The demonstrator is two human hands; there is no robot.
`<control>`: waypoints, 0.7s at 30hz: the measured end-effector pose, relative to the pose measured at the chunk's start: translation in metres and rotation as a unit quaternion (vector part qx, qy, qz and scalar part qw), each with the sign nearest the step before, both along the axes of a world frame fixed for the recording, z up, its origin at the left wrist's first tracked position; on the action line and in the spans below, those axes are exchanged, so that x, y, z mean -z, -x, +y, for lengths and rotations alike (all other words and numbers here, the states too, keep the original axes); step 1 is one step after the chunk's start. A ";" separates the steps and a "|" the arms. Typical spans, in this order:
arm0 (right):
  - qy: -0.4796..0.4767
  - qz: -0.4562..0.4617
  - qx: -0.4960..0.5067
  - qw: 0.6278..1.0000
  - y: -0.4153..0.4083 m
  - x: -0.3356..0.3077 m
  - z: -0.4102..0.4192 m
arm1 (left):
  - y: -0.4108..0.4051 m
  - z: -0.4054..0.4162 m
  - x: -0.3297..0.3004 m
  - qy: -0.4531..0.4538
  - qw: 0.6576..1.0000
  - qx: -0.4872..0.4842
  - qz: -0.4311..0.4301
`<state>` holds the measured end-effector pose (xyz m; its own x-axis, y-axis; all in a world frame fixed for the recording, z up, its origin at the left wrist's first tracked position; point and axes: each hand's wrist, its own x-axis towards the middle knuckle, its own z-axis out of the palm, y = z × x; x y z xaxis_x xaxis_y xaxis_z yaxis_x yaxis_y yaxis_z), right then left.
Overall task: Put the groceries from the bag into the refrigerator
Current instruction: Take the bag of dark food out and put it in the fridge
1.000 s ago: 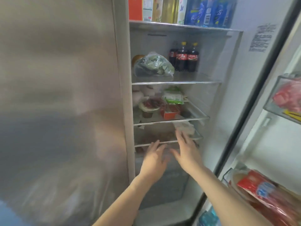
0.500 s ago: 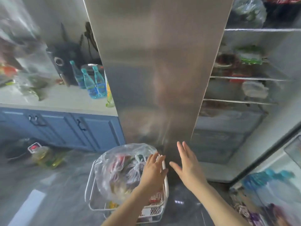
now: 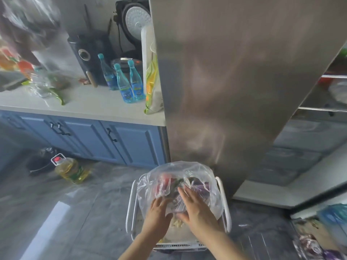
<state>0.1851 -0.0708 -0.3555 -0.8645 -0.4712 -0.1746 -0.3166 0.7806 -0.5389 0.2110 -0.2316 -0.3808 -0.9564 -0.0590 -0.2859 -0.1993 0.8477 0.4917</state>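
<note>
A clear plastic bag [image 3: 189, 172] full of groceries sits in a white wire basket [image 3: 130, 207] on the floor, in front of the steel refrigerator door [image 3: 234, 81]. Red, green and purple items show through the plastic. My left hand [image 3: 156, 215] and my right hand [image 3: 196, 209] rest flat on the near side of the bag, fingers spread, holding nothing that I can make out. The open refrigerator compartment [image 3: 323, 102] with its shelves is at the far right.
A grey counter [image 3: 84, 102] over blue cabinets [image 3: 90, 136] holds three blue bottles [image 3: 124, 85], a black appliance and loose bags. A yellow oil jug [image 3: 70, 168] stands on the floor at left. The open door's shelves with packages are at the lower right.
My view swung down and left, from the refrigerator shelves to the floor. Both hands dropped from the shelf area onto the bag in the basket.
</note>
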 end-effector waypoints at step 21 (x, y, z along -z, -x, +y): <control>-0.119 -0.095 0.102 0.983 0.092 0.123 0.042 | 0.075 0.030 0.100 0.056 0.982 0.114 -0.142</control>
